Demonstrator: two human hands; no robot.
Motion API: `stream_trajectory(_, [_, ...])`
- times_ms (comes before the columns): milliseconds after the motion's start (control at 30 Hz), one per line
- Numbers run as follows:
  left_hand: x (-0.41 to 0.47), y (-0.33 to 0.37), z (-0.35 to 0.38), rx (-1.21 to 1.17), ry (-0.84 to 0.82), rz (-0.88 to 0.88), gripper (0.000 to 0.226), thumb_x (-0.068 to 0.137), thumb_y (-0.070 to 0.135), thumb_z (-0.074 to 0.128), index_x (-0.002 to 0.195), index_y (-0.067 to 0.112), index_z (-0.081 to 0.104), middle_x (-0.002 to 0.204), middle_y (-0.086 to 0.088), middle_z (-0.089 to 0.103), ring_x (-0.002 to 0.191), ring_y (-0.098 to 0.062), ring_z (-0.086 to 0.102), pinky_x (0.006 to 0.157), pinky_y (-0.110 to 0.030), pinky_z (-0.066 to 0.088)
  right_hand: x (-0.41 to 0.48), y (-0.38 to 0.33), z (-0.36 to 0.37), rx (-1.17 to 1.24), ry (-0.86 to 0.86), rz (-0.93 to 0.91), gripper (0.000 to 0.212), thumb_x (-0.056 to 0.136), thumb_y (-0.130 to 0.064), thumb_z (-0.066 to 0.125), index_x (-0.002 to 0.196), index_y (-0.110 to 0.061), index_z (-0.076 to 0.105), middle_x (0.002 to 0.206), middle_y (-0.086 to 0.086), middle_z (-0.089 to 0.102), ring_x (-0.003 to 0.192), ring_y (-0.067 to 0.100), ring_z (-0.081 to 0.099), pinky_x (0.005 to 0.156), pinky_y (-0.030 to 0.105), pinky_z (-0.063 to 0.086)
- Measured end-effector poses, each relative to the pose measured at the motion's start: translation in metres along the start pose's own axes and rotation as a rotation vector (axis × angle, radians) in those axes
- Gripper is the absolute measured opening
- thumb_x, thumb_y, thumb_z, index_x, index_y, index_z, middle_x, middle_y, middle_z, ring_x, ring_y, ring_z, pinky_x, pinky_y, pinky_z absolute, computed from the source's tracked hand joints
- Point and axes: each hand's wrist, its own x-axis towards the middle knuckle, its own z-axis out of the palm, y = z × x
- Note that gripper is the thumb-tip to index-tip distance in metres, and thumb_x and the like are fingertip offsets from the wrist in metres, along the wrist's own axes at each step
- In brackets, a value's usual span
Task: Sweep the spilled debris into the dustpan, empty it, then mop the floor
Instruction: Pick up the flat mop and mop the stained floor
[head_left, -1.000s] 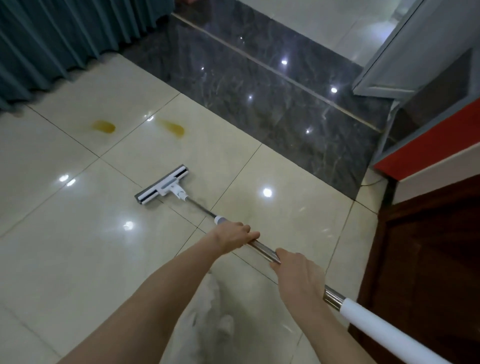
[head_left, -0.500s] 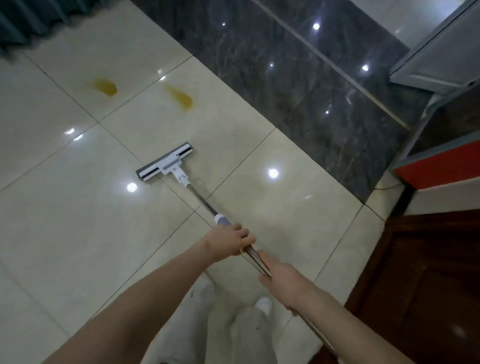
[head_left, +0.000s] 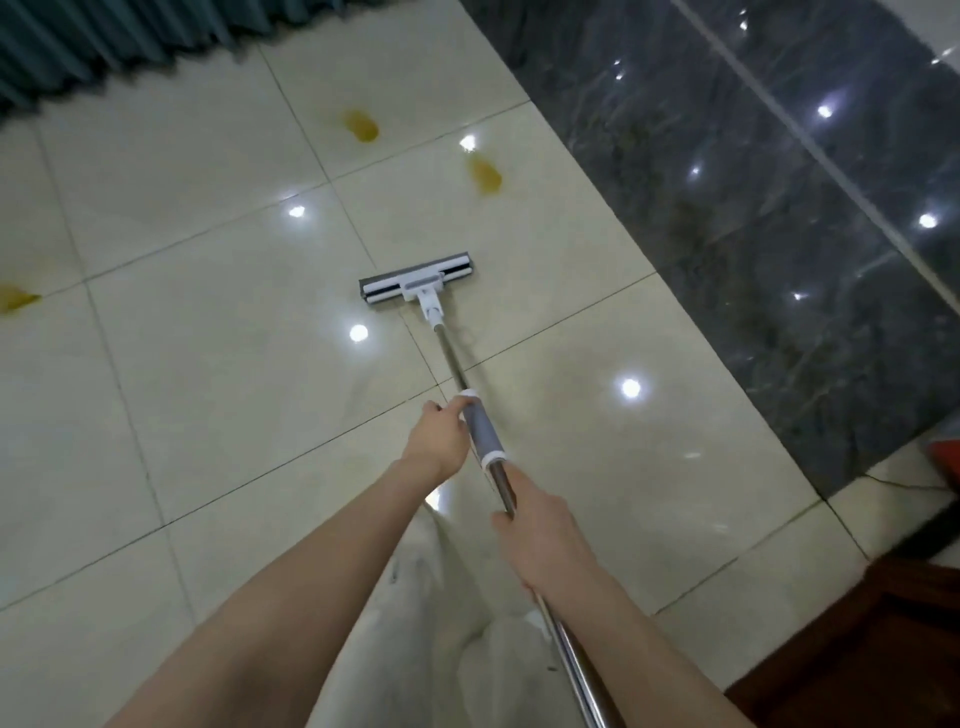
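A flat mop with a grey and white head (head_left: 417, 282) lies on the cream floor tiles (head_left: 218, 364), its metal pole (head_left: 451, 358) running back toward me. My left hand (head_left: 437, 436) grips the pole beside its grey sleeve (head_left: 483, 434). My right hand (head_left: 540, 535) is closed around the pole lower down. Yellow-brown stains mark the tiles: one (head_left: 360, 126) ahead of the mop, another (head_left: 484, 176) to its right, a third (head_left: 15, 299) at the far left edge. No dustpan is in view.
A teal curtain (head_left: 104, 41) hangs along the top left. Dark polished marble flooring (head_left: 753, 182) covers the right side. Dark wooden furniture (head_left: 872, 649) stands at the bottom right, with a red object (head_left: 945, 457) at the right edge. My light trousers (head_left: 415, 623) show below.
The view swung left, bringing a third stain into sight. The mop head turned square to me. My left hand slid up next to the grey sleeve.
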Motion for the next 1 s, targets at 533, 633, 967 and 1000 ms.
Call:
stream_trajectory(533, [0.011,0.026,0.049,-0.548,-0.083,-0.39,0.08,0.084,0.019,0.065,0.148,0.022,0.016,0.126,-0.019,0.046,0.093,-0.036,0.061,0.066,-0.04,0.057,-0.021,0.035,0.022,-0.159,-0.008,0.044,0.076,0.091,-0.018,0.043,0.149,-0.047,0.004,0.089,0.003,0.05,0.078,0.026,0.047,0.071,0.031,0.044])
stream_trajectory(633, [0.01,0.042,0.056,-0.455,0.006,-0.398,0.06,0.087,0.011,0.053,0.141,0.014,0.026,0.124,-0.021,0.047,0.089,-0.033,0.054,0.07,-0.034,0.047,-0.025,0.038,0.016,-0.136,0.03,0.089,0.069,0.095,-0.022,0.042,0.148,-0.049,0.007,0.088,0.003,0.05,0.079,0.026,0.047,0.069,0.03,0.039])
stream_trajectory(967, [0.012,0.069,0.057,-0.249,0.053,-0.291,0.052,0.085,0.013,0.055,0.133,0.006,0.037,0.104,-0.015,0.054,0.099,-0.035,0.059,0.082,-0.036,0.052,-0.031,0.051,-0.009,-0.113,0.097,0.084,0.068,0.092,-0.019,0.047,0.145,-0.051,0.018,0.105,0.007,0.065,0.099,0.03,0.062,0.068,0.03,0.041])
stream_trajectory(1000, [0.013,0.073,0.056,-0.243,0.054,-0.276,0.051,0.084,0.013,0.056,0.132,0.006,0.039,0.1,-0.012,0.053,0.095,-0.034,0.058,0.079,-0.035,0.051,-0.031,0.052,-0.012,-0.107,0.106,0.082,0.068,0.092,-0.018,0.047,0.145,-0.05,0.02,0.105,0.007,0.065,0.099,0.03,0.062,0.068,0.031,0.041])
